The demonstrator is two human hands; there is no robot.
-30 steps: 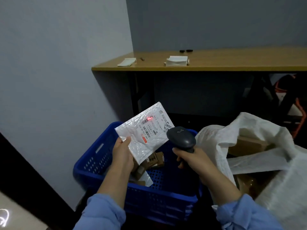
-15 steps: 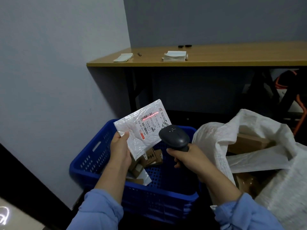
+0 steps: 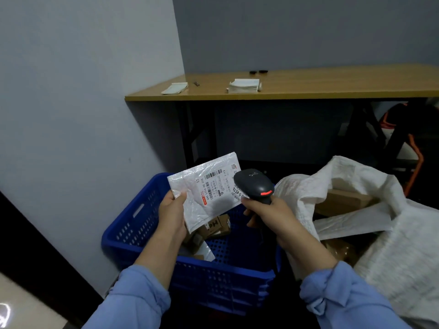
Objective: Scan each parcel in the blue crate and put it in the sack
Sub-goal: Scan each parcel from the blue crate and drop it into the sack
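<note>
My left hand (image 3: 173,212) pinches the lower left corner of a white bubble mailer (image 3: 202,186), label side up, above the blue crate (image 3: 133,224). My right hand (image 3: 268,213) grips the handle of a black barcode scanner (image 3: 254,184), whose head overlaps the mailer's right edge. A red light glows on the scanner's back. No red line shows on the label. Small brown boxes (image 3: 215,225) and another white mailer (image 3: 202,252) lie in the crate. The white woven sack (image 3: 370,233) stands open to the right, with brown boxes and a white mailer inside.
A wooden table (image 3: 308,89) on black legs runs along the back wall, with folded white papers (image 3: 244,85) and small dark items on it. A grey wall is close on the left. An orange and black frame (image 3: 408,148) sits under the table at right.
The red scan line on the label has gone out. The mailer has turned flatter and closer to the scanner. The scanner's back light now shows red.
</note>
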